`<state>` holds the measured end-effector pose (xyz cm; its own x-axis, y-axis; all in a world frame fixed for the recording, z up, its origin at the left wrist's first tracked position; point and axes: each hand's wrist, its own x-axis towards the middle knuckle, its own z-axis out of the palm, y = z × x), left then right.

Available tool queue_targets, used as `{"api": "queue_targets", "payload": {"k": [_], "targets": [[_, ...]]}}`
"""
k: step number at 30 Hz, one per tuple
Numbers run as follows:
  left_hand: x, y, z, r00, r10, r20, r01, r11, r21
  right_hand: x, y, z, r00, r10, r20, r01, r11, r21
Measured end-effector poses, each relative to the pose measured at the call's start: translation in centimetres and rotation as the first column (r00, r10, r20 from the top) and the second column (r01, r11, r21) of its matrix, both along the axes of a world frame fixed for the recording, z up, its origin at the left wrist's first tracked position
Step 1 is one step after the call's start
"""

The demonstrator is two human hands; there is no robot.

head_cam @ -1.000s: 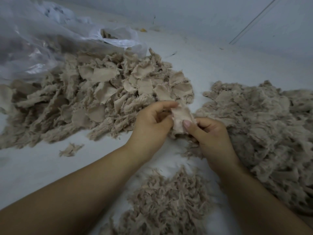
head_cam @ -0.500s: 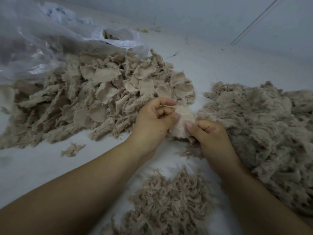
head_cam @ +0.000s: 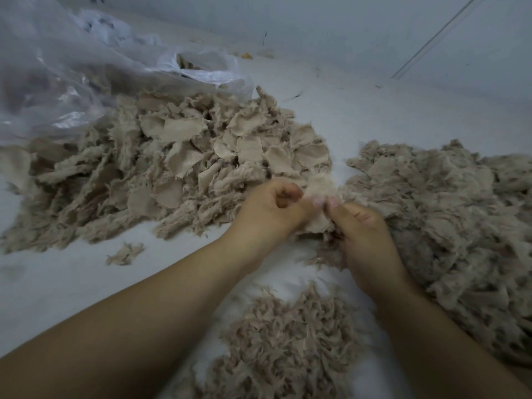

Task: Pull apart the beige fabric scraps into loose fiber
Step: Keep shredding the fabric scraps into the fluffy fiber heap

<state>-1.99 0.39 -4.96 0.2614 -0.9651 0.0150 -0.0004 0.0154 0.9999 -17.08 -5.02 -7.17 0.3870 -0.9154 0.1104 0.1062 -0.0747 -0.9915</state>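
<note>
Gripping one beige scrap (head_cam: 318, 223) between them, both hands work at the centre of the head view, above the white desk (head_cam: 72, 283). Left hand (head_cam: 266, 210): fingers curled into the palm, thumb pressed against the scrap's left edge. Right hand (head_cam: 364, 234): thumb and curled fingers pinching the scrap's right edge, thumbs of both hands almost touching. The scrap's upper part (head_cam: 324, 184) is frayed into a pale, fuzzy tuft; motion blur prevents telling whether it is already splitting.

Material on the desk, in three lots:
- Pile of fabric scraps (head_cam: 178, 168), large, left of and behind the left hand; flat woven pieces mixed with shaggy ones. Its near edge lies just beside the left hand.
- Heap of loose fiber (head_cam: 449, 214), large, to the right; the right hand rests against its left margin.
- Smaller fiber mound (head_cam: 288, 347), near the viewer, between the two forearms.

A single stray scrap (head_cam: 125, 251) lies apart on the desk, in front of the scrap pile.

A clear plastic bag (head_cam: 66, 70), crumpled, occupies the far left, its lower edge overlapping the rear of the scrap pile. Its mouth (head_cam: 201, 63) shows some beige material inside. A pale wall (head_cam: 345, 21) stands behind the desk.
</note>
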Motion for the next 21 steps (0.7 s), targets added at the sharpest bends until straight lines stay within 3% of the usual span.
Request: {"api": "queue_targets", "payload": {"k": [2, 8, 16, 21], "targets": [[-0.2, 0.3, -0.4, 0.991, -0.077, 0.111, 0.075, 0.997, 0.017, 0.0, 0.0, 0.2, 1.0, -0.004, 0.024, 0.003, 0.999, 0.051], [0.2, 0.5, -0.2, 0.968, -0.155, 0.197, 0.144, 0.987, 0.065, 0.0, 0.1, 0.6, 0.999, -0.029, -0.023, 0.03, 0.999, 0.039], [2.3, 1.1, -0.1, 0.963, -0.245, 0.115, 0.226, 0.962, 0.155, 0.0, -0.7, 0.0, 0.983, -0.181, 0.036, 0.175, 0.976, 0.131], [0.9, 0.8, 0.7, 0.953, -0.268, 0.14, 0.236, 0.949, 0.207, 0.3, -0.1, 0.1, 0.992, -0.125, 0.03, 0.121, 0.986, 0.114]]}}
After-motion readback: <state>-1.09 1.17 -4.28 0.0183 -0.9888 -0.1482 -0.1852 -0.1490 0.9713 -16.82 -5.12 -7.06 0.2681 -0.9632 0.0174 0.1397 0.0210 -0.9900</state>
